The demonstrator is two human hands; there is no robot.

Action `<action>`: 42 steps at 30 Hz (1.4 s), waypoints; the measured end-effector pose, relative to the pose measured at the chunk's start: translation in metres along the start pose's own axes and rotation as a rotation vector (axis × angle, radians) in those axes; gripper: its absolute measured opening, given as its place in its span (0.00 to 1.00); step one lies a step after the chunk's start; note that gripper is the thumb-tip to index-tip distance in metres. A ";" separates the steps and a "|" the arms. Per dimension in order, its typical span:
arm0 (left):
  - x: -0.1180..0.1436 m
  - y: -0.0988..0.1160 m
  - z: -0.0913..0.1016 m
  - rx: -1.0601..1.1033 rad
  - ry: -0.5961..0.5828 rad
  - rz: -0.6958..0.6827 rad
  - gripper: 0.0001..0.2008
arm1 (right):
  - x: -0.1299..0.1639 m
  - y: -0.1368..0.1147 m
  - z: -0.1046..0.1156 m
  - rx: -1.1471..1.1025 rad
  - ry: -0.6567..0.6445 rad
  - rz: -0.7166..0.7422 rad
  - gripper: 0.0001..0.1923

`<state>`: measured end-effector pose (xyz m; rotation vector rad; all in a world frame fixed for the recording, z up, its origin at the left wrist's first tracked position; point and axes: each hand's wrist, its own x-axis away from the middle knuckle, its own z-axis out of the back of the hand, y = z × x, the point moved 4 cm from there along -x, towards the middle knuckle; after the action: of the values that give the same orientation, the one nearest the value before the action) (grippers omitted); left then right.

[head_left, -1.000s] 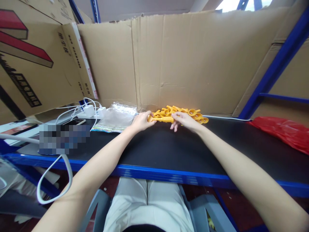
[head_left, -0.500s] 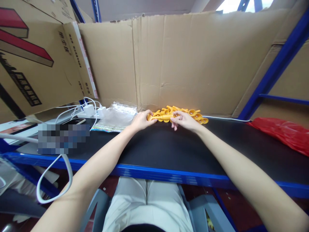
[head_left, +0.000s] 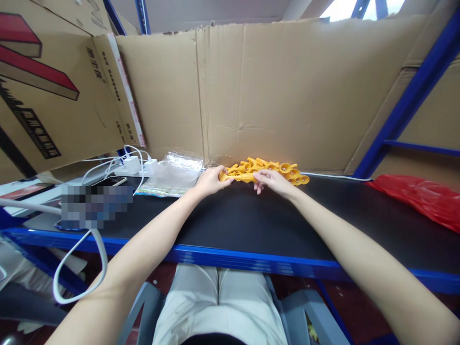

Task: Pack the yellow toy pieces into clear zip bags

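Over a black tabletop point(head_left: 251, 223) backed by cardboard point(head_left: 305, 96), left fingers point(head_left: 219, 171) and right fingers point(head_left: 263, 177) pinch a yellow spoon point(head_left: 246, 178).

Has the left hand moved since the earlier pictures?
No, not visibly: the left hand stays just below the same vertical crease in the cardboard panel.

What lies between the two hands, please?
In the head view, at least one yellow spoon reaches from the left hand to the fingertips of the right hand; a pile of similar spoons lies just behind.
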<state>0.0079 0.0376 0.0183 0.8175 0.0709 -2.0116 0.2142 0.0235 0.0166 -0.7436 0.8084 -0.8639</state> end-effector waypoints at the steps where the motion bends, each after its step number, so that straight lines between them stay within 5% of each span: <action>1: 0.000 0.000 0.000 0.002 0.001 -0.004 0.18 | 0.000 0.001 0.000 -0.007 0.004 -0.001 0.21; 13: 0.000 0.001 0.000 -0.026 0.011 -0.035 0.18 | -0.004 0.022 -0.008 -0.120 -0.041 -0.224 0.29; 21: -0.001 -0.005 -0.002 -0.037 0.006 -0.004 0.19 | -0.004 0.011 -0.003 -0.083 -0.001 -0.018 0.25; 42: 0.001 0.004 0.004 -0.018 0.028 -0.059 0.21 | -0.003 0.005 0.002 -0.044 0.082 0.004 0.18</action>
<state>0.0087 0.0327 0.0217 0.8413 0.1302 -2.0517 0.2159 0.0287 0.0147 -0.7487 0.9039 -0.8805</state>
